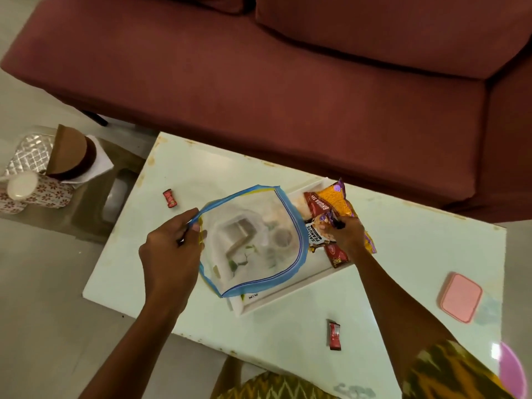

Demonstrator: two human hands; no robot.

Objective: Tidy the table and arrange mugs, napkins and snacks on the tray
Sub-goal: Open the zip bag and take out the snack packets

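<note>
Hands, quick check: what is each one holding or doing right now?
Left hand: closed, pinching the rim of the open zip-top bag.
Right hand: closed, gripping snack packets over the white tray.

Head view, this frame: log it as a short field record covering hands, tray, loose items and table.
left hand: pinching the rim of a clear zip bag, held open above the tray
right hand: gripping snack packets beside the bag mouth
tray: white, on the table, mostly covered by the bag
loose items: red wrapper at left, red wrapper near front edge, pink box at right
table: pale top, sofa behind
mugs on tray: cannot tell
</note>
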